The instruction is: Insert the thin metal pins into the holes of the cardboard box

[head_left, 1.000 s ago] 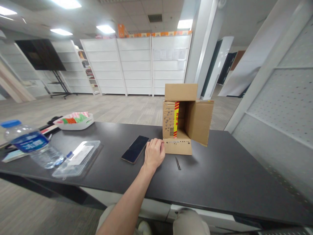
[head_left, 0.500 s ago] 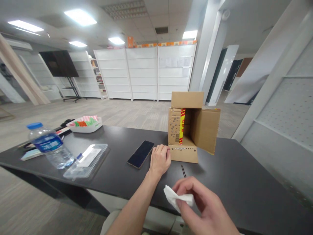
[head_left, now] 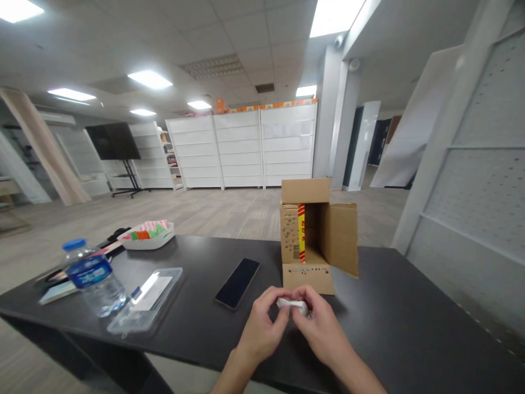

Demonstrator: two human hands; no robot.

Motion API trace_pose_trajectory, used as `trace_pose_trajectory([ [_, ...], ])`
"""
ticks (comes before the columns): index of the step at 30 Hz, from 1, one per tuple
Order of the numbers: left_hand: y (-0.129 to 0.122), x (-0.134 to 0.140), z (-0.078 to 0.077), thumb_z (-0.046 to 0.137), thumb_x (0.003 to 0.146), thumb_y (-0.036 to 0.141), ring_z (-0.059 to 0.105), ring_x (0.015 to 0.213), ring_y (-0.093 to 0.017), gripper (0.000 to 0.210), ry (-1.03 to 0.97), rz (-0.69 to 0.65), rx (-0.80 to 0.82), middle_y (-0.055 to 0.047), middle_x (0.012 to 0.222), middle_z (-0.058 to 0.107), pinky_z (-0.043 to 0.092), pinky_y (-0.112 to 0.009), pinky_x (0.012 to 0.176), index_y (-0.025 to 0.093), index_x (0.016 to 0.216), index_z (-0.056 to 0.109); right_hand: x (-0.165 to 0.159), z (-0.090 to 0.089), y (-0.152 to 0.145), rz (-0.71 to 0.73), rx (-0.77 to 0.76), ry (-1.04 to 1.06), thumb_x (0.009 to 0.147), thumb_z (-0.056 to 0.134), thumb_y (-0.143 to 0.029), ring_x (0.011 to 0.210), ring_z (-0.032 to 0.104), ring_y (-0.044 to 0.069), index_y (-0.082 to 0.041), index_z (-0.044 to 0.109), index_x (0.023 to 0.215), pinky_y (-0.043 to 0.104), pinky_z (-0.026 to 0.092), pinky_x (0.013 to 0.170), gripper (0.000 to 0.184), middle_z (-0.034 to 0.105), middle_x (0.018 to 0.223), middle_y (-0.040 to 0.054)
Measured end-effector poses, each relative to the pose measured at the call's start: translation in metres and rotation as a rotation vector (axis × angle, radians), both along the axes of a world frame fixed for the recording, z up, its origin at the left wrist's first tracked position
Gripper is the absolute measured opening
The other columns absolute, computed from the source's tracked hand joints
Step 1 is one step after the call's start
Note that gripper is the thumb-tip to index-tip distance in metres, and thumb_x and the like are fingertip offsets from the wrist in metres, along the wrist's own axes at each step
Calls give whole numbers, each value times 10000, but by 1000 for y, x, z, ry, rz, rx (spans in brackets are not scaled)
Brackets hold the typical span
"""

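Observation:
Pinched between both hands is a crumpled white tissue (head_left: pixel 293 304), just in front of the cardboard box's lower flap. My left hand (head_left: pixel 262 323) grips its left side with thumb and fingertips, while my right hand (head_left: pixel 318 323) holds the right side. The open cardboard box (head_left: pixel 291 235) stands behind them, its flaps spread and a yellow-red tape strip on its front. Left of my hands lies a dark phone (head_left: pixel 238 283). The dark tweezer-like tool seen earlier on the table is hidden behind my right hand.
On the dark table (head_left: pixel 394 323), a clear plastic case (head_left: pixel 147 301) and a water bottle (head_left: pixel 94 279) stand at left. Behind them is a white tray (head_left: pixel 151 241) with colourful packets. White shelving (head_left: pixel 241 148) lines the far wall.
My left hand has come off the table beside the box and taken hold of the tissue. My right hand has moved forward with it, and the view has tilted up.

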State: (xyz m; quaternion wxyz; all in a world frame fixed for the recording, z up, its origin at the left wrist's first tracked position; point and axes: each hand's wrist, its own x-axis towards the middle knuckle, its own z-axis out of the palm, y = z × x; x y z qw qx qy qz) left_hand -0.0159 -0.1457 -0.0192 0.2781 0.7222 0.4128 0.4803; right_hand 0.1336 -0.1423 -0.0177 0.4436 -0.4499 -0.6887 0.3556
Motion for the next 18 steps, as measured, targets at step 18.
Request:
trace_pose_trajectory([
  [18,45,-166,-11,447,752,315,576,640,-193,202,416,865,-170,-26,687,619,442,-292,637,206,808,608,50,-25,27,-164,371,-399,890,434,-232,803,556,206,-198,581,796,345,429,760,179,605,801,54],
])
